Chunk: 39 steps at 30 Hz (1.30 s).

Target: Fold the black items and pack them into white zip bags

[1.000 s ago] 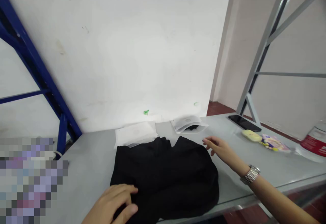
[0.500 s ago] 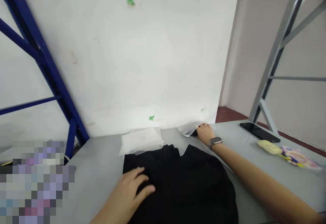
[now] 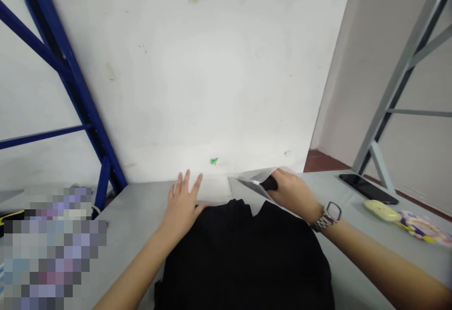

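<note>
The right hand (image 3: 294, 194), fingers clamped on a translucent bag (image 3: 257, 175), seemingly steadied its open mouth around a black item (image 3: 270, 184). The left hand (image 3: 182, 206) fanned its fingers apart by a white packet (image 3: 216, 188), contact unclear. A black garment (image 3: 254, 263) lay near centre on the table (image 3: 136, 211), handy for both.

Both hands are in view, backs uppermost. The left forearm (image 3: 139, 270) enters from 7 o'clock and slants towards 1, its left wrist (image 3: 164, 236) nearly straight. The left hand (image 3: 181, 209) lies flat-looking, fingers (image 3: 184, 183) fanned towards 12 and thumb (image 3: 201, 208) out towards 2. From 4 o'clock the right forearm (image 3: 381, 258) points to 10; the right hand (image 3: 294, 192) has its fingers bent in a grip, their tips hidden.
</note>
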{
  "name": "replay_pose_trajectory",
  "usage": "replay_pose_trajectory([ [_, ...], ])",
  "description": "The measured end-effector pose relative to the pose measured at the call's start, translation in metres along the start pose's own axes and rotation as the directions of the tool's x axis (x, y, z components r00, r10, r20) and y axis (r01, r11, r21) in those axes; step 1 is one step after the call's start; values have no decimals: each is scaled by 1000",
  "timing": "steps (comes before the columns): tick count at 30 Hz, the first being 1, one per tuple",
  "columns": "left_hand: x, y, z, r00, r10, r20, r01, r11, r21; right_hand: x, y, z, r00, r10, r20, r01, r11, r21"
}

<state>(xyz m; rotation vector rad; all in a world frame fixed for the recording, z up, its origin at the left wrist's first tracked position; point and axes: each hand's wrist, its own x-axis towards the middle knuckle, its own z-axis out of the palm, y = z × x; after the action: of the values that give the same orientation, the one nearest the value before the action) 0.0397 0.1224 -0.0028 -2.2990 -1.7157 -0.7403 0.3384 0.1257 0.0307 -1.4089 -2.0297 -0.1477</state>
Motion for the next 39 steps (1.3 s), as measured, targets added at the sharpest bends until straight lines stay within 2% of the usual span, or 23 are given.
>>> replay_pose_trajectory([
  [3, -2, 30, -13, 974, 221, -42, -224, 945, -239, -8, -35, 3, 973, -154, 169, 152, 988, 24],
  [5, -4, 35, -16, 978, 203, -39, -202, 898, -390, -10, -47, 4, 952, -236, 197, 207, 966, 157],
  [7, -6, 31, -16, 995, 102, -4, -91, 873, -479, -10, -50, 3, 962, -246, 117, 185, 905, 383],
  [8, -7, 27, -17, 998, 49, 28, -28, 862, -506, -8, -49, 1, 982, -187, 41, 138, 844, 519],
  [9, -7, 23, -18, 998, -3, 66, 38, 841, -540, -6, -47, -1, 997, -62, -41, 74, 743, 666],
  [10, -6, 18, -19, 994, -46, 99, 95, 809, -580, -3, -45, -3, 989, 104, -102, 18, 607, 795],
  [12, -1, 8, -20, 982, -125, 141, 187, 721, -667, 2, -41, -8, 904, 411, -117, -28, 330, 944],
  [13, 3, 2, -19, 975, -171, 144, 223, 677, -702, 4, -39, -10, 861, 499, -96, -28, 235, 972],
  [14, 9, -4, -18, 966, -220, 133, 246, 648, -721, 5, -37, -12, 838, 540, -78, -27, 183, 983],
  [17, 30, -26, -10, 932, -351, 91, 311, 644, -699, 2, -31, -13, 825, 563, -49, -48, 157, 986],
  [20, 44, -49, 1, 888, -456, 63, 385, 660, -645, -9, -27, -10, 816, 577, 37, -133, 125, 983],
  [23, 42, -55, 10, 866, -495, -62, 365, 713, -598, -25, -28, -6, 808, 575, 131, -271, 165, 948],
  [25, 33, -45, 12, 881, -445, -161, 281, 766, -578, -36, -32, -4, 818, 553, 159, -352, 262, 899],
  [27, 19, -23, 9, 932, -334, -141, 170, 746, -644, -46, -40, 0, 843, 504, 189, -409, 371, 834],
  [29, 2, 7, 1, 991, -125, 38, 106, 600, -793, -54, -50, 3, 886, 412, 212, -399, 445, 802],
  [30, -6, 22, -4, 988, 34, 149, 112, 503, -857, -57, -56, 5, 912, 344, 222, -370, 458, 808],
  [31, -13, 36, -10, 958, 169, 230, 134, 448, -884, -60, -63, 5, 933, 264, 244, -343, 450, 824],
  [33, -24, 56, -20, 913, 304, 274, 130, 419, -899, -64, -74, 4, 926, 122, 356, -376, 348, 859],
  [34, -28, 62, -23, 915, 314, 255, 100, 436, -895, -66, -78, 3, 903, 85, 422, -429, 257, 866],
  [36, -34, 65, -26, 932, 312, 184, 9, 488, -873, -70, -83, -1, 850, 76, 521, -524, 16, 852],
  [37, -36, 65, -25, 933, 327, 153, -40, 514, -857, -73, -83, -2, 835, 91, 542, -534, -104, 839],
  [39, -41, 63, -22, 899, 416, 135, -140, 568, -811, -77, -81, -4, 826, 127, 550, -506, -265, 821],
])
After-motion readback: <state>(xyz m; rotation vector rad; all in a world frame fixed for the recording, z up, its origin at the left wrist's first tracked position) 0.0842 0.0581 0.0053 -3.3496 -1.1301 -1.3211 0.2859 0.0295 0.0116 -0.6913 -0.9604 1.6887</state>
